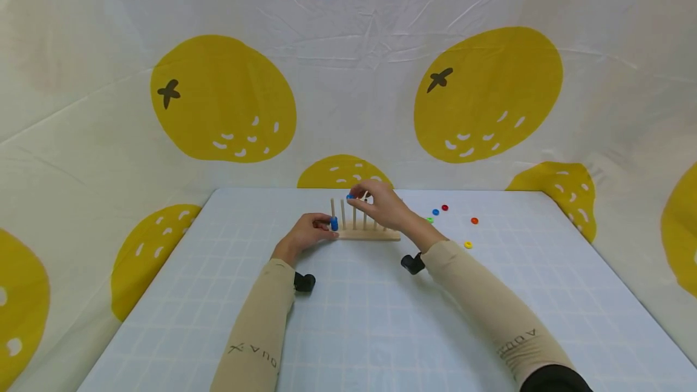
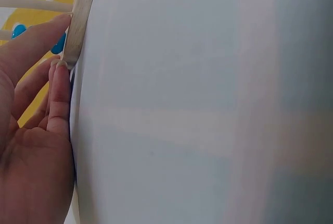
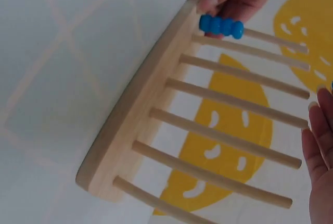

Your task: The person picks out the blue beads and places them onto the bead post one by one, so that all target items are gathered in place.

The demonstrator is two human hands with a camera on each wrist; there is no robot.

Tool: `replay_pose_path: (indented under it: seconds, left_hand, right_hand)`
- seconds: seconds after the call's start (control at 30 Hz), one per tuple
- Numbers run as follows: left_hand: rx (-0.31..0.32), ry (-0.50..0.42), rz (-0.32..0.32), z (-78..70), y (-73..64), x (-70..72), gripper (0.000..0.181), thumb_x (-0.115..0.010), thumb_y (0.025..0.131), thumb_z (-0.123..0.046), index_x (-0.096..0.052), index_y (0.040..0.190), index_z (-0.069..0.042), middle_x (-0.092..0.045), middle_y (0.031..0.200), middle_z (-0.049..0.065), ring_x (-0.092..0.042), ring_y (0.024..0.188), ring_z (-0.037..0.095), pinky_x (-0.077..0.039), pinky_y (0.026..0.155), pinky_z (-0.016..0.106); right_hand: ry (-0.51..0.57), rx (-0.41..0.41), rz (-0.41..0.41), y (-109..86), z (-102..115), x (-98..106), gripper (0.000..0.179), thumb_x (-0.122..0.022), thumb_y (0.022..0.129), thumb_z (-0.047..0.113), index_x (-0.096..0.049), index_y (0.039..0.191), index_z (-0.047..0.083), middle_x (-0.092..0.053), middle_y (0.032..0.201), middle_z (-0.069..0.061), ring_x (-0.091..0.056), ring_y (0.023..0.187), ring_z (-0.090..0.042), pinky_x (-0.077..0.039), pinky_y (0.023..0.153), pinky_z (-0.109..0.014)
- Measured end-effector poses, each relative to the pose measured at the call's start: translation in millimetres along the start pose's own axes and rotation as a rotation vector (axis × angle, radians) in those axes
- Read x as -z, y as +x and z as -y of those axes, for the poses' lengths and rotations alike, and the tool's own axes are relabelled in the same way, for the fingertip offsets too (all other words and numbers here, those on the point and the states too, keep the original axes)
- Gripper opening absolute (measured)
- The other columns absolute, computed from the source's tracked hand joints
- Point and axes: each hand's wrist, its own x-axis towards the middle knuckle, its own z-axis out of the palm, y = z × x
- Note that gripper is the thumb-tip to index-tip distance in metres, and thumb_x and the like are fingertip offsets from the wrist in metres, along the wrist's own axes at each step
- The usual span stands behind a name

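A wooden peg rack (image 1: 370,236) with a row of upright pegs stands toward the back of the table. Several blue rings (image 3: 221,26) are stacked low on its leftmost peg. My left hand (image 1: 307,233) grips the left end of the base, the thumb on its near side, as the left wrist view (image 2: 39,125) also shows. Above the pegs, my right hand (image 1: 381,204) pinches one blue ring (image 1: 350,197) between thumb and fingers, off the pegs. In the right wrist view only the edge of that ring appears, beside the right hand's fingers (image 3: 320,140). The other pegs that show carry no rings.
Right of the rack lie loose rings: a blue ring (image 1: 435,212), a red ring (image 1: 445,207), an orange ring (image 1: 475,221), a yellow ring (image 1: 468,245) and a partly hidden green one (image 1: 430,220). A curtain with yellow fruit prints hangs behind the table (image 1: 354,319).
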Motion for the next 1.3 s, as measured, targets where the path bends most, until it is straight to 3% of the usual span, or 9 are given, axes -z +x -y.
replay_pose_path:
  seconds: [0.17, 0.6, 0.97, 1.3]
  left_hand:
    - [-0.003, 0.017, 0.003, -1.1, -0.5, 0.3, 0.049, -0.083, 0.088, -0.018, -0.066, 0.13, -0.002, -0.064, 0.096, 0.008, -0.055, 0.091, 0.023, -0.046, 0.088, 0.034]
    - [-0.006, 0.008, 0.006, -5.9, -2.0, 2.6, 0.048, -0.083, 0.088, -0.018, -0.066, 0.13, -0.003, -0.065, 0.095, 0.008, -0.055, 0.089, 0.022, -0.046, 0.086, 0.033]
    - [-0.011, 0.01, -0.002, -2.9, 1.0, 3.2, 0.048, -0.084, 0.087, -0.018, -0.066, 0.129, -0.002, -0.065, 0.094, 0.007, -0.056, 0.088, 0.02, -0.047, 0.086, 0.032]
    - [-0.021, 0.02, -0.003, -2.0, -1.9, 1.5, 0.048, -0.084, 0.086, -0.019, -0.067, 0.128, -0.002, -0.065, 0.092, 0.007, -0.056, 0.087, 0.02, -0.047, 0.084, 0.032]
  right_hand:
    - [0.014, 0.0, 0.004, 12.3, 2, -10, 0.02, -0.067, 0.101, 0.016, -0.07, 0.113, 0.001, -0.07, 0.105, -0.008, -0.062, 0.099, -0.024, -0.052, 0.093, -0.047]
    - [-0.013, -0.078, 0.028, 32.3, 3, -27, 0.018, -0.066, 0.102, 0.018, -0.069, 0.113, 0.004, -0.068, 0.097, -0.005, -0.062, 0.086, -0.018, -0.053, 0.078, -0.028]
    - [0.007, -0.085, 0.019, 32.7, 0, -35, 0.017, -0.066, 0.102, 0.019, -0.071, 0.111, 0.006, -0.071, 0.097, -0.004, -0.062, 0.082, -0.016, -0.053, 0.073, -0.027]
    - [-0.075, -0.092, 0.042, 28.4, -1, -41, 0.016, -0.069, 0.1, 0.022, -0.072, 0.109, 0.008, -0.071, 0.094, -0.001, -0.06, 0.081, -0.014, -0.05, 0.07, -0.026]
